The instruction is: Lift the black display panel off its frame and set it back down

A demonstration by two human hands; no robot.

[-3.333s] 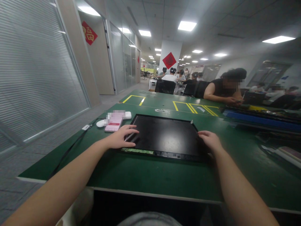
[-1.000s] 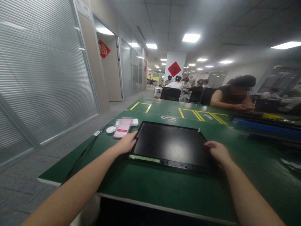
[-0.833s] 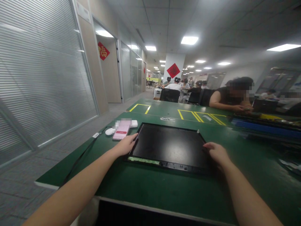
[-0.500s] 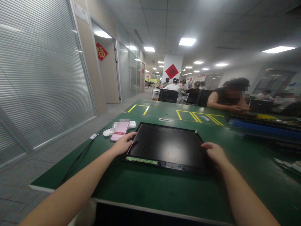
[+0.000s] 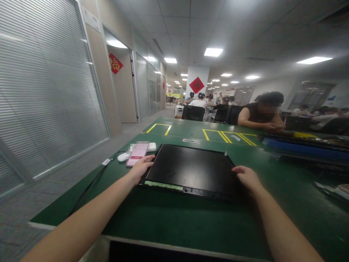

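Observation:
A flat black display panel [image 5: 191, 168] lies on the green table [image 5: 174, 218] in front of me, with a green circuit strip along its near edge. My left hand [image 5: 140, 168] rests against the panel's left edge, fingers curled around it. On the opposite side my right hand [image 5: 247, 177] grips the right edge. Both forearms reach in from the bottom of the head view.
A pink phone [image 5: 137, 154] and a white mouse [image 5: 122, 157] with a cable lie left of the panel. Yellow tape boxes [image 5: 218, 134] mark the far table. A seated person [image 5: 259, 114] works at the right by blue trays [image 5: 305, 148]. A glass wall runs along the left.
My left hand has slid off the panel's surface to its left edge. The panel has turned slightly. My view has shifted a little; my right hand stays on the right edge.

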